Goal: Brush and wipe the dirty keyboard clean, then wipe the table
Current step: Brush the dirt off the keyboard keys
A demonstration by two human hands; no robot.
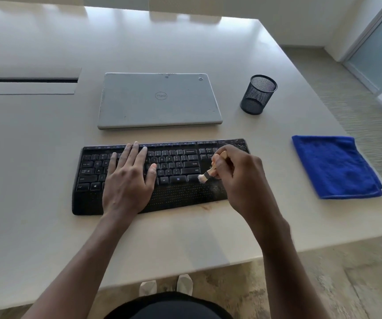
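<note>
keyboard [174, 194], laptop [160, 100] behind, cloth [335, 166] beside

A closed silver-grey rectangular laptop [160, 100] is lying flat with its lid up, its round logo facing upside down toward the viewer and small dark scuffs showing along its far edge. A black cylindrical wire-mesh pen cup [258, 95] is standing upright to the laptop's right, apart from it. A beige textured carpet [358, 111] is running along the right side, meeting a white wall [300, 19] and a frosted glass panel [381, 56] in a pale frame. A pair of white shoes [184, 284] is standing on the carpet below.
</note>
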